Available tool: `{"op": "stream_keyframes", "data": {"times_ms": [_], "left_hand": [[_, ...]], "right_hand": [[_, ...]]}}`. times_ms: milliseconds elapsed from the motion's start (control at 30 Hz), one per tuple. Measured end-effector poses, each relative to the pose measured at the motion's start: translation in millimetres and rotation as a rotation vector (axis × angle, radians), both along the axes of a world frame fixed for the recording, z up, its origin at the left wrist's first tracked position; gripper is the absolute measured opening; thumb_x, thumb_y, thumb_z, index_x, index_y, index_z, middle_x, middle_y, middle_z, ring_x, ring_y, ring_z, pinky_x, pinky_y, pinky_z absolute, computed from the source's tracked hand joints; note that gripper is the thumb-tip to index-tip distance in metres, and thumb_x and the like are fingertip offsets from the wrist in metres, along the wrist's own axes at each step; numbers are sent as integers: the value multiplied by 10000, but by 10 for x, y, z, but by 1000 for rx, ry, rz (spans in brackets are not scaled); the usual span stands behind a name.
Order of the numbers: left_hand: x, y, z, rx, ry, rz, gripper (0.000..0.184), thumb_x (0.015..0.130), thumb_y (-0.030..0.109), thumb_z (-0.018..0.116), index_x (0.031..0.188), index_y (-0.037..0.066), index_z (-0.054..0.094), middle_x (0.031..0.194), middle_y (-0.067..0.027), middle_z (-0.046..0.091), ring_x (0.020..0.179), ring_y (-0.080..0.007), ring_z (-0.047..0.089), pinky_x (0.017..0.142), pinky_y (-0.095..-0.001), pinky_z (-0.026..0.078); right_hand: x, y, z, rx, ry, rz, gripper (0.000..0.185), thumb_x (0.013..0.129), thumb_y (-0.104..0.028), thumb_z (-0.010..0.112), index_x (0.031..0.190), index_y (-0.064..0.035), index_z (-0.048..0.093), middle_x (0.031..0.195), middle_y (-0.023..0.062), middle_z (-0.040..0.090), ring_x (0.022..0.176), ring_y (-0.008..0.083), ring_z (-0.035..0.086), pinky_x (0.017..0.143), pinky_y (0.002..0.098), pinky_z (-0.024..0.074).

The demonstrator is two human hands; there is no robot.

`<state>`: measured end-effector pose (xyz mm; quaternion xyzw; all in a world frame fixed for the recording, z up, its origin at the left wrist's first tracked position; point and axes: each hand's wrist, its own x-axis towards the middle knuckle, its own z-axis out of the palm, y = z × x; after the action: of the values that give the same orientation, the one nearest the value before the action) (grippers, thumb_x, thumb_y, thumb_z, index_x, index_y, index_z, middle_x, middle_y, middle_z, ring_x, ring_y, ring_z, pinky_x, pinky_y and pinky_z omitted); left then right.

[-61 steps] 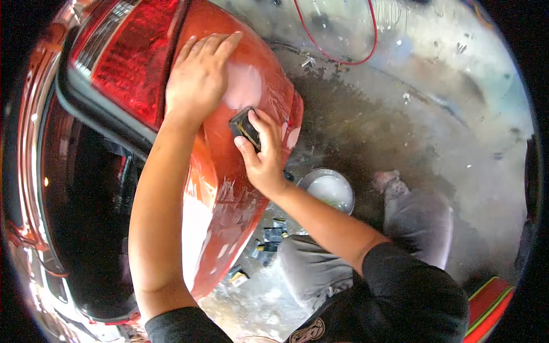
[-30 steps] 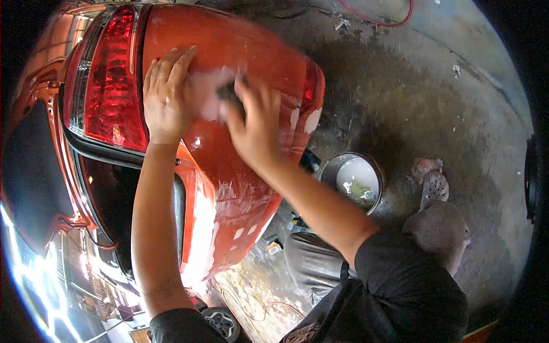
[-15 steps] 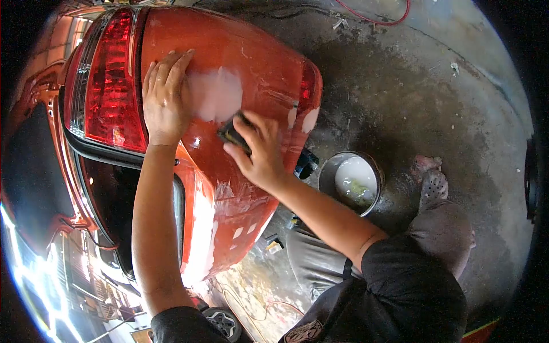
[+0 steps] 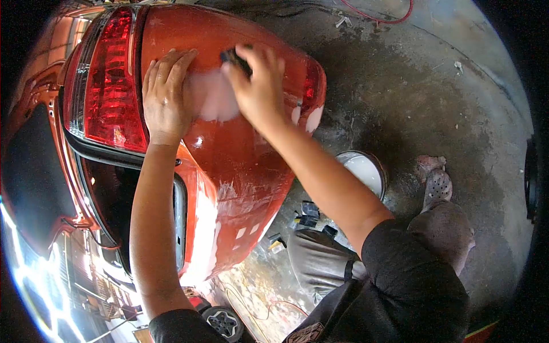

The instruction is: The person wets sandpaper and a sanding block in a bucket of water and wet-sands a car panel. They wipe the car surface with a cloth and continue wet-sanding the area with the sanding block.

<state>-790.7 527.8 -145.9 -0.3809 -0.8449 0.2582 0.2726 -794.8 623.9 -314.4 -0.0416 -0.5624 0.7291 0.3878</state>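
On the orange car body (image 4: 229, 154), beside the red tail light (image 4: 113, 86), my left hand (image 4: 166, 97) lies flat with its fingers stretched out, holding nothing. A pale pink patch (image 4: 216, 100) shows on the panel just right of that hand. My right hand (image 4: 257, 86) grips a small dark block (image 4: 235, 60) between thumb and fingers, near the upper right edge of the patch. The block and the fingertips are slightly blurred.
A round bucket (image 4: 366, 171) of whitish liquid stands on the concrete floor (image 4: 469, 114), partly behind my right forearm. Small dark pieces (image 4: 309, 212) lie near my knee. A red hose (image 4: 389, 22) runs at the top, and a wheel (image 4: 223, 323) is at the bottom.
My right hand has moved up the panel with the dark block, from below the pale patch to its upper right edge. My left hand has stayed in place.
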Motion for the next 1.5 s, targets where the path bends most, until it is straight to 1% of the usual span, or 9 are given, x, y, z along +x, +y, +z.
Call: {"op": "stream_keyframes", "data": {"times_ms": [267, 467, 567, 767, 867, 967, 1167, 1367, 1500], "left_hand": [[3, -6, 21, -6, 3, -13, 404, 908, 115, 581, 1304, 141, 654, 1308, -88, 660, 1288, -310, 588, 1153, -502, 408], [6, 7, 1, -6, 7, -2, 418, 929, 97, 565, 1340, 134, 634, 1306, -112, 663, 1283, -323, 592, 1161, -508, 402], [-30, 9, 24, 36, -2, -1, 429, 935, 96, 564, 1359, 129, 621, 1307, -135, 661, 1283, -336, 589, 1164, -514, 399], [-12, -9, 13, 51, -39, 0, 451, 939, 78, 562, 1388, 107, 600, 1347, -168, 646, 1291, -374, 585, 1167, -527, 396], [20, -8, 7, 47, -40, -11, 454, 940, 71, 561, 1391, 101, 595, 1370, -167, 641, 1294, -384, 585, 1167, -533, 396], [-17, -31, 9, 54, -28, -5, 448, 942, 73, 564, 1388, 102, 594, 1372, -163, 641, 1295, -381, 587, 1166, -534, 396], [-10, -29, -1, 56, -36, -4, 447, 944, 68, 563, 1389, 97, 590, 1363, -162, 649, 1293, -374, 593, 1159, -528, 405], [16, 0, 1, 82, -27, -31, 435, 957, 62, 539, 1384, 118, 598, 1308, -177, 663, 1288, -352, 591, 1165, -515, 402], [0, -32, 4, 81, -26, -38, 461, 928, 57, 557, 1386, 93, 597, 1347, -171, 656, 1283, -382, 596, 1154, -524, 416]], "right_hand": [[987, -314, -262, 113, 193, 108, 391, 898, -239, 749, 1220, -29, 675, 1229, 216, 643, 1186, 421, 568, 984, 524, 419], [-121, 53, 174, 53, 127, -12, 404, 901, -247, 744, 1226, -19, 669, 1262, 234, 636, 1177, 426, 583, 1000, 502, 423], [818, -284, -24, 120, 136, 53, 412, 908, -264, 736, 1226, -10, 674, 1275, 235, 638, 1177, 431, 579, 1000, 504, 428], [30, -43, 118, 65, 215, 71, 426, 920, -259, 720, 1265, -21, 643, 1367, 234, 562, 1203, 435, 566, 1015, 578, 415], [155, -137, 82, 95, 191, -24, 417, 918, -266, 725, 1247, -23, 648, 1382, 226, 542, 1199, 430, 568, 1017, 582, 413], [1091, -308, -131, 172, 203, 142, 424, 899, -271, 748, 1233, -29, 654, 1350, 218, 570, 1181, 428, 578, 1004, 554, 420], [-37, 38, -3, 110, 225, 43, 406, 907, -273, 739, 1237, -45, 674, 1359, 211, 572, 1174, 409, 576, 973, 538, 425], [1116, -389, -390, 227, 278, 207, 383, 953, -292, 703, 1276, -87, 685, 1429, 216, 538, 1184, 393, 580, 977, 578, 425], [283, 41, -167, 279, 294, 94, 391, 934, -292, 722, 1268, -91, 688, 1408, 193, 555, 1158, 396, 594, 962, 575, 437]]}}
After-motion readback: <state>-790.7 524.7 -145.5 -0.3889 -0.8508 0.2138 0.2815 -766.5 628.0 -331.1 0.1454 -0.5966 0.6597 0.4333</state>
